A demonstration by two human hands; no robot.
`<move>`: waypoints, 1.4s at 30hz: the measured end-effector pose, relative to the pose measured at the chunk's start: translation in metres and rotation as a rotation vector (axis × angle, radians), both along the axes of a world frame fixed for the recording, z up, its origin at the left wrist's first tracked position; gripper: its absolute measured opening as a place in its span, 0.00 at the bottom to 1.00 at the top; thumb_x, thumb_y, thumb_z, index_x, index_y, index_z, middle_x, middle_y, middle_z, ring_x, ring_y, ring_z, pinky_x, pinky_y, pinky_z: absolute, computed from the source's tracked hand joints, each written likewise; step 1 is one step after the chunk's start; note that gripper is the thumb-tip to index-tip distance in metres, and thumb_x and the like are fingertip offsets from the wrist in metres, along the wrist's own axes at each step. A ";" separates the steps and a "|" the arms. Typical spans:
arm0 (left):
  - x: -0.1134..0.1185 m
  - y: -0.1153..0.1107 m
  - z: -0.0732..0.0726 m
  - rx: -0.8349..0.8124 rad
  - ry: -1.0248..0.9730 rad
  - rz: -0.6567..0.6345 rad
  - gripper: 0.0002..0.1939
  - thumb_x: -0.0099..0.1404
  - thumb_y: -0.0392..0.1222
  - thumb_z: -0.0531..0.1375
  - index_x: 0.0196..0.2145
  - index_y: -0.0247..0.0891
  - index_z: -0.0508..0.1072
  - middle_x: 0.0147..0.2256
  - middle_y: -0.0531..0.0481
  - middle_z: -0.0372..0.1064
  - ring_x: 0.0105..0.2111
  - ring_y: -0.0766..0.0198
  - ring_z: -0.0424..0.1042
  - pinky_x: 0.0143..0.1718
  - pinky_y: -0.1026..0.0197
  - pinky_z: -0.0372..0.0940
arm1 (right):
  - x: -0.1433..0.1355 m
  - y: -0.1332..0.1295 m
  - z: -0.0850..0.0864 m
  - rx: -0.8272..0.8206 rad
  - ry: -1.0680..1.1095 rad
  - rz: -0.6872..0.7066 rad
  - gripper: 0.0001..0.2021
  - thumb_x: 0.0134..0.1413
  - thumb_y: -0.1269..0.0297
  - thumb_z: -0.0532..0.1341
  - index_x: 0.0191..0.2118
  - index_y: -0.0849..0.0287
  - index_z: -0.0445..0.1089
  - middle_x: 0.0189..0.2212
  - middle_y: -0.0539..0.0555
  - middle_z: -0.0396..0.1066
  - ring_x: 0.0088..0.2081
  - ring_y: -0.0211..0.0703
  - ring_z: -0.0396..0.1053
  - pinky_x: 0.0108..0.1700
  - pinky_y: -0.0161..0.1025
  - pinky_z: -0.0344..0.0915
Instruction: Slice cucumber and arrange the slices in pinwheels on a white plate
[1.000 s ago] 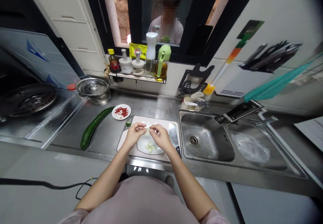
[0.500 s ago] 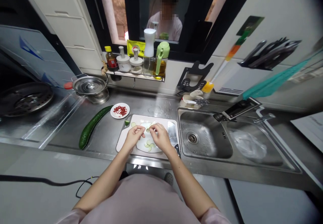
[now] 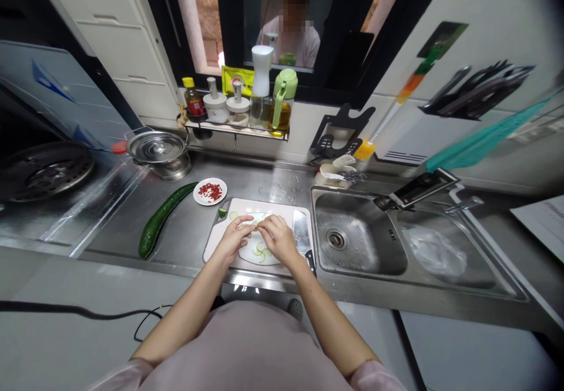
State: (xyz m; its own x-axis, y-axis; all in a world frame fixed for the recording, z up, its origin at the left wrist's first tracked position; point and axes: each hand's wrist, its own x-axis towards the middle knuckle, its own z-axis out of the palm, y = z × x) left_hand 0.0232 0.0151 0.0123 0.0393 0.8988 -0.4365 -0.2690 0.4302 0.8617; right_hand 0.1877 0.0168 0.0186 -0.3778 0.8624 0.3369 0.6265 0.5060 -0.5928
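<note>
My left hand (image 3: 234,239) and my right hand (image 3: 277,237) meet at the fingertips above a white plate (image 3: 247,254). A small cucumber slice is pinched between them, mostly hidden by the fingers. The left index finger is raised a little off the pinch. Several pale green cucumber slices (image 3: 261,252) fan out in a curved pattern on the plate, close under the right hand. The plate rests on a cutting board (image 3: 213,244). Right of my hands, a knife (image 3: 301,229) lies on the board. A cucumber end (image 3: 222,212) and another slice (image 3: 233,216) are at its upper left.
A long whole cucumber (image 3: 161,220) lies to the left, near a small plate (image 3: 197,194) of chopped red pieces. Behind stand a lidded steel pot (image 3: 158,147) and a seasoning rack (image 3: 238,127). The double sink (image 3: 356,238) is on the right.
My hands have come together, the left reaching right until its fingertips meet those of the right. The left index finger has lifted away from the thumb. The slices on the plate look the same.
</note>
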 end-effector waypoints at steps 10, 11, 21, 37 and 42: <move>0.000 0.004 -0.002 0.245 0.157 0.027 0.25 0.47 0.47 0.66 0.42 0.38 0.67 0.25 0.56 0.66 0.26 0.69 0.66 0.32 0.66 0.58 | -0.003 0.002 -0.005 -0.071 0.024 -0.025 0.08 0.63 0.63 0.54 0.36 0.55 0.70 0.36 0.54 0.69 0.41 0.45 0.63 0.44 0.40 0.59; 0.000 0.004 -0.003 0.266 0.161 0.024 0.24 0.48 0.46 0.66 0.42 0.38 0.67 0.25 0.57 0.66 0.27 0.69 0.66 0.33 0.65 0.59 | -0.003 0.003 -0.006 -0.089 0.041 -0.029 0.08 0.63 0.63 0.55 0.35 0.55 0.70 0.35 0.54 0.69 0.40 0.44 0.64 0.44 0.40 0.59; -0.009 0.016 -0.025 0.375 0.266 -0.054 0.23 0.50 0.45 0.65 0.44 0.38 0.68 0.26 0.56 0.65 0.28 0.68 0.65 0.34 0.65 0.59 | -0.012 0.018 -0.030 -0.347 0.213 -0.083 0.05 0.54 0.66 0.58 0.30 0.58 0.70 0.29 0.50 0.70 0.31 0.38 0.65 0.37 0.35 0.61; -0.032 0.033 -0.095 0.304 0.596 -0.150 0.18 0.51 0.35 0.60 0.42 0.39 0.73 0.24 0.56 0.67 0.26 0.66 0.67 0.34 0.64 0.60 | -0.040 0.040 -0.089 -0.632 0.032 -0.128 0.06 0.52 0.70 0.60 0.27 0.60 0.72 0.25 0.50 0.73 0.28 0.36 0.67 0.31 0.31 0.58; -0.032 0.035 -0.094 0.329 0.735 -0.168 0.17 0.53 0.34 0.59 0.42 0.41 0.75 0.27 0.53 0.71 0.29 0.63 0.69 0.36 0.63 0.60 | -0.046 0.040 -0.092 -0.586 -0.087 -0.165 0.06 0.55 0.68 0.59 0.30 0.59 0.72 0.27 0.51 0.73 0.29 0.38 0.66 0.31 0.32 0.55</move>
State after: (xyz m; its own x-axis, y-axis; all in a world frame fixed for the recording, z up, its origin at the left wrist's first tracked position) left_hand -0.0085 0.0498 -0.0818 -0.0083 0.9930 -0.1180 0.4590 0.1087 0.8818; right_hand 0.1421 0.0573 -0.0739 -0.2281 0.9443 -0.2372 0.7275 0.0034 -0.6861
